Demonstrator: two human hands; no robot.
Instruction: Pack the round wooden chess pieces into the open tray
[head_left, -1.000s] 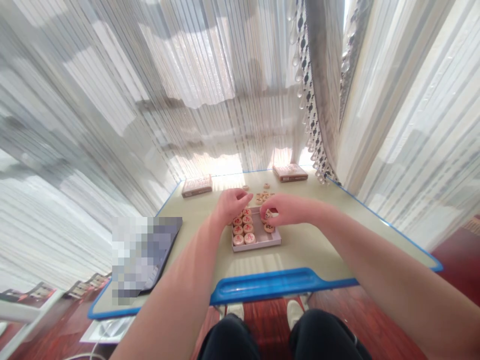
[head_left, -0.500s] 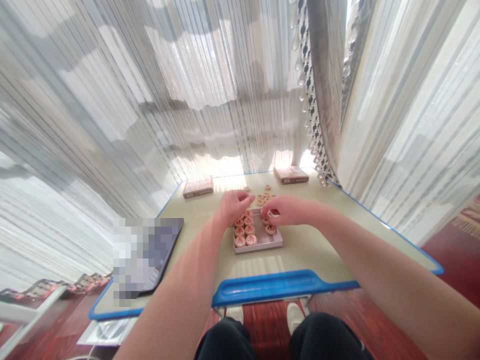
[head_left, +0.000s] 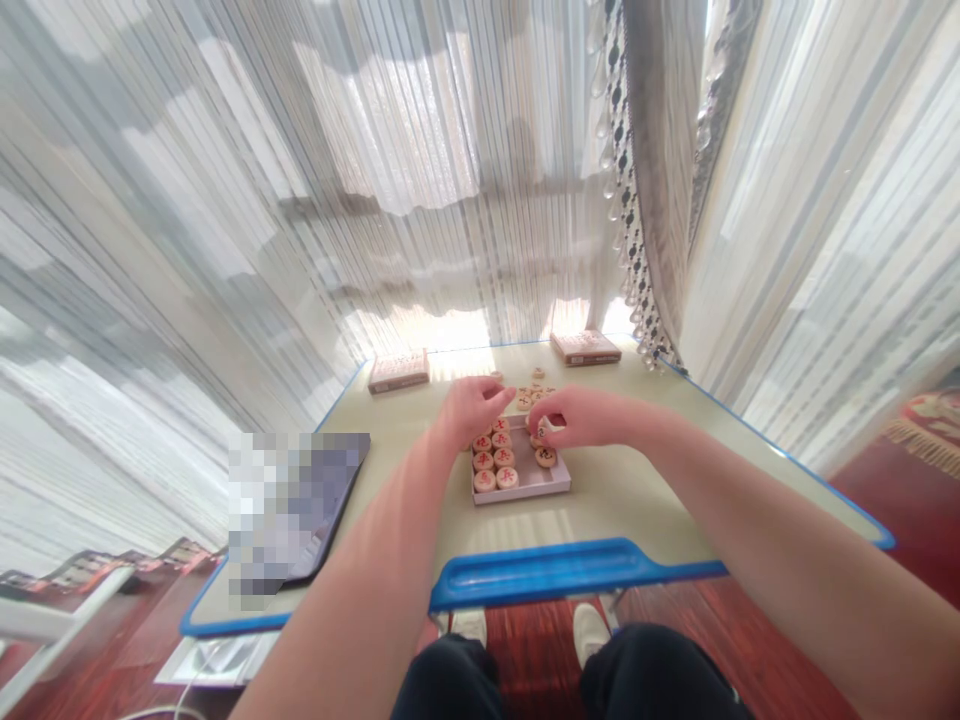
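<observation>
A shallow grey tray (head_left: 540, 482) sits mid-table, holding several round wooden game pieces (head_left: 495, 462) with red or black marks, lined up along its left side. My right hand (head_left: 581, 417) hovers over the tray's far right part, fingers pinched on a wooden piece (head_left: 541, 430). My left hand (head_left: 469, 408) rests at the tray's far left corner, fingers curled together; what they hold, if anything, is hidden. More loose pieces (head_left: 531, 390) lie on the table just beyond the tray.
The table (head_left: 645, 490) is pale green with a blue rim and a blue groove at the near edge. Two flat boxes (head_left: 397, 371) (head_left: 586, 347) lie at the far edge. A dark tablet (head_left: 319, 500) lies left. Curtains hang close around. My knees are below.
Both hands stay over the tray's far end with only slight shifts; the right hand's pinch has edged a little toward the left. The camera has tilted slightly.
</observation>
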